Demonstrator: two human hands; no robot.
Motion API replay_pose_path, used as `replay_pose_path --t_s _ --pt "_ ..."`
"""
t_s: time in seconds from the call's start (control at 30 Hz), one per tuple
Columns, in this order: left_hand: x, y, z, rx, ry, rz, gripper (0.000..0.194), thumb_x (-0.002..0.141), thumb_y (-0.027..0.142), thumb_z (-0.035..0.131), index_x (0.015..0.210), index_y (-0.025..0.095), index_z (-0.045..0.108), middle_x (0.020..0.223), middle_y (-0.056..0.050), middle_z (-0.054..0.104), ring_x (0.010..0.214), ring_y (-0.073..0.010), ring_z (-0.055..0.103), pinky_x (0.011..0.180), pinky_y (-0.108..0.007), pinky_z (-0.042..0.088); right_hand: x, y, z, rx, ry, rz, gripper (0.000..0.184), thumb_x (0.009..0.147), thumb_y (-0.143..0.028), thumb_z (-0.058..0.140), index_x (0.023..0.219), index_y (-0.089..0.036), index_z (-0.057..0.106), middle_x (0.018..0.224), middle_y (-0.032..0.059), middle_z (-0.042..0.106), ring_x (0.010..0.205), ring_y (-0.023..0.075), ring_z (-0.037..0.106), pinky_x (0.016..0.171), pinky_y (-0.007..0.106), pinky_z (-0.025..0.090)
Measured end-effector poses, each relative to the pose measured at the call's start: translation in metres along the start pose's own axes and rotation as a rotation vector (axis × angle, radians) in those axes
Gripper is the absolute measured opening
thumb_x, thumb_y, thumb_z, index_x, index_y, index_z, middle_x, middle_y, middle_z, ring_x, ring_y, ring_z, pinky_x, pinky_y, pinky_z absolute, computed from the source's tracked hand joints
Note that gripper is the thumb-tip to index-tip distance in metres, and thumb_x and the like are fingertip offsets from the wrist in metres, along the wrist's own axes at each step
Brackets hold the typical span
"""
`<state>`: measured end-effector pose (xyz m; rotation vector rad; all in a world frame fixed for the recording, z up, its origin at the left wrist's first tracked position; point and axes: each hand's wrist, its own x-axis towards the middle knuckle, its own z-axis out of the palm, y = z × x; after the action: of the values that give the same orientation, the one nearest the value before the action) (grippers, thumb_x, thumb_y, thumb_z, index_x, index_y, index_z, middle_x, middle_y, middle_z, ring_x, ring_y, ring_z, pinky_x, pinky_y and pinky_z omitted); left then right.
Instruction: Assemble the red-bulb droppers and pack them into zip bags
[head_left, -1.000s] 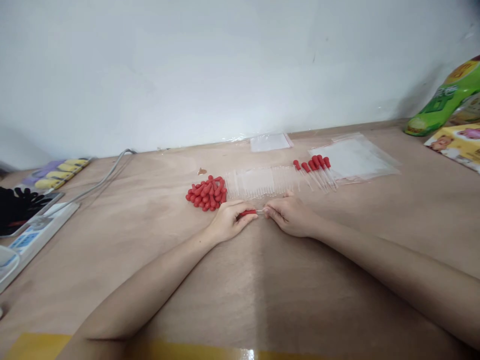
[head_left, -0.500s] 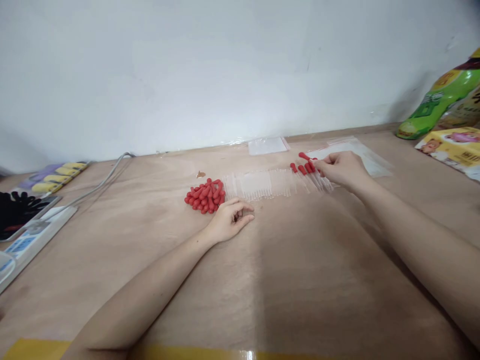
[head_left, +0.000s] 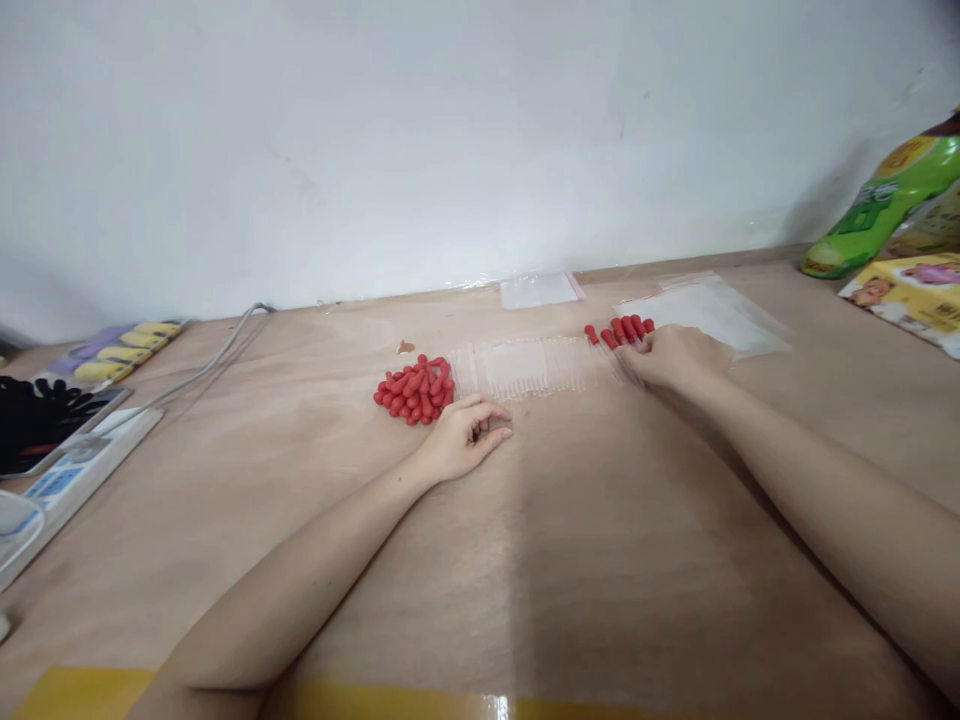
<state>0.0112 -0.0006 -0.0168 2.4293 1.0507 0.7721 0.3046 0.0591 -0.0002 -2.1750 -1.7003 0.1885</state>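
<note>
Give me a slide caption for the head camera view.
Right hand at the red-capped droppers, left hand curled by the red bulbs, clear tubes between bulbs and droppers.

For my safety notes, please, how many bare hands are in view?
2: the left hand beside the red bulb pile, the right hand at the capped droppers. None seems hidden.

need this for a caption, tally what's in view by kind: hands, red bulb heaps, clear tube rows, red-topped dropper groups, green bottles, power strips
Left hand and right hand: 2
Red bulb heap: 1
Clear tube row: 1
Red-topped dropper group: 1
Green bottle: 1
Power strip: 1
Total: 7
Single bulbs and tubes overlap too much to count.
</note>
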Motion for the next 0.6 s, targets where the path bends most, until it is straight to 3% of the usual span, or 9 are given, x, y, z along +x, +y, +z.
replay_pose_path --t_s 0.17,0.4,0.53,0.6 --pt "0.001 0.0 -0.001 0.001 0.002 -0.001 0.017 0.081 0.026 0.054 0.092 0.015 0.061 0.084 -0.005 0.057 0.063 -0.0103 0.049 0.06 -0.024 0.044 -0.003 -0.005 -0.001 -0.012 0.005 -0.024 0.037 0.067 -0.053 0.052 0.051 -0.02 0.051 0.058 0.0108 0.052 0.065 0.0267 0.052 0.057 0.039 0.032" --pt "-0.002 0.001 0.002 0.051 -0.002 0.043 0.018 0.083 0.025 0.051 0.094 0.016 0.061 0.085 -0.006 0.058 0.065 -0.011 0.051 0.062 -0.024 0.045 -0.006 -0.035 0.008 0.007 -0.017 -0.128 0.028 0.07 -0.042 0.052 0.052 -0.02 0.052 0.06 0.0083 0.053 0.068 0.0243 0.051 0.06 0.037 0.034" --pt "-0.001 0.009 -0.003 0.188 0.175 0.129 0.014 0.081 0.024 0.052 0.087 0.015 0.061 0.083 -0.007 0.059 0.077 -0.016 0.053 0.071 -0.029 0.045 0.002 -0.048 0.019 -0.165 -0.026 -0.103 0.013 0.067 -0.031 0.054 0.063 -0.018 0.056 0.072 0.0097 0.054 0.079 0.025 0.049 0.065 0.037 0.034" --pt "0.005 0.008 -0.019 0.247 0.311 0.054 0.012 0.079 0.025 0.054 0.077 0.016 0.06 0.077 -0.006 0.059 0.078 -0.0174 0.053 0.074 -0.031 0.044 0.004 -0.05 0.023 -0.243 -0.051 -0.089 0.011 0.067 -0.027 0.053 0.069 -0.017 0.057 0.078 0.0093 0.054 0.083 0.0247 0.047 0.069 0.037 0.034"
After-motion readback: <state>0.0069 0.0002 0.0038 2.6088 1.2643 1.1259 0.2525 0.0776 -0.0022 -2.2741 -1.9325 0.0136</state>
